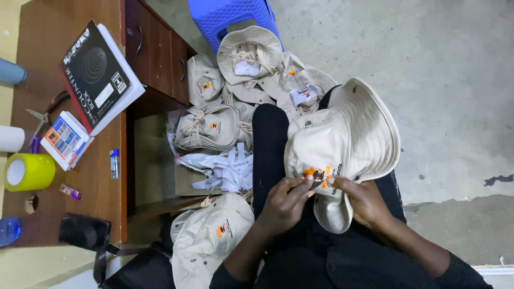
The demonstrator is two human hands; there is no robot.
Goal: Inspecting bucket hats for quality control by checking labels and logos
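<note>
Grey concrete floor (455, 80) fills the right of the head view, and over it, on the person's black-clad lap, lies a cream bucket hat (348, 139) with its brim turned up toward the camera; an orange and black printed patch (321, 176) sits on its crown, facing the hands. Left hand (284, 200) has its fingers curled together, the tips pinching the hat's fabric just beside the patch; right hand (364, 200) grips the crown from the other side, thumb laid over the cloth near the print, fingers tucked beneath and hidden. Just beyond the knee, a heap of matching cream hats (241, 85) is stacked on the floor, some tied in bundles with cord; white paper scraps (222, 168) lie against the heap; another cream hat (209, 235) rests low, near the left forearm. A blue plastic stool (227, 13) stands behind the heap. Further left, a brown wooden desk (101, 203) carries a black-covered book (96, 72), a small printed box (64, 139), scissors (40, 118), a yellow-green tape roll (29, 171) and a black phone (84, 232).
</note>
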